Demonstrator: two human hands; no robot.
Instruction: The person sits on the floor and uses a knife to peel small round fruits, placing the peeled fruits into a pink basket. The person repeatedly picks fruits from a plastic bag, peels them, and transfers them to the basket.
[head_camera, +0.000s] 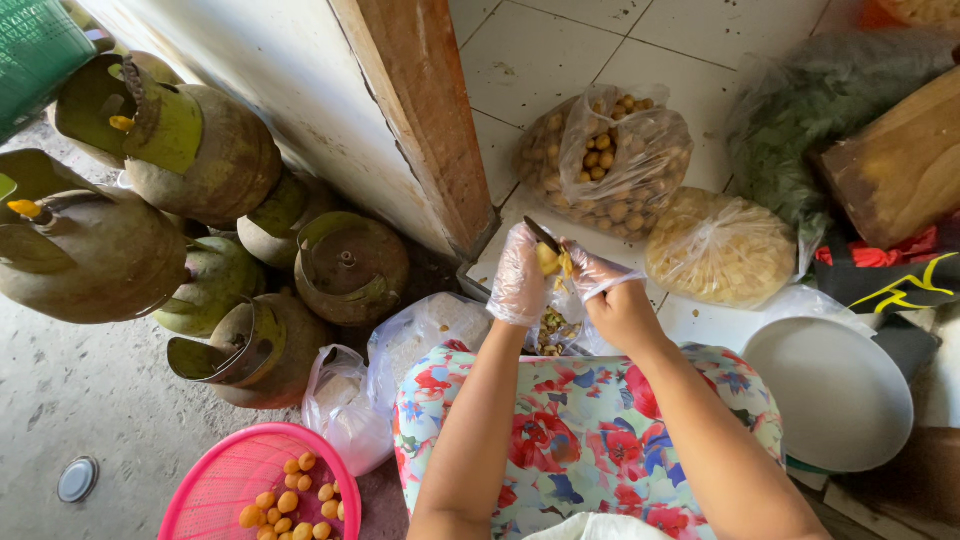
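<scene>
Holding, in my left hand: one small yellow fruit, pinched at the fingertips, hand closed around it inside a thin clear plastic glove. The fruit sits between both hands, above my lap and just in front of the wooden door post.

My right hand: also gloved in clear plastic, closed on a knife whose dark blade lies against the top of the fruit. The handle is hidden in my grip.

Below the hands: a clear bag of peelings, resting against my floral dress.

On the white tiled floor ahead:
- one clear bag of small round brownish-yellow fruits, open at the top;
- one tied clear bag of pale yellow pieces, just beside it to the right;
- one large bag of dark green leaves, farther right;
- one wooden board, partly over the leaves.

To my right: one round white plate.

To my left, on the concrete: a cluster of green gas cylinders, lying and leaning together; one pink plastic basket with a handful of orange-yellow fruits in it; one crumpled clear bag between basket and dress; one small round metal lid, well apart from the rest.
</scene>
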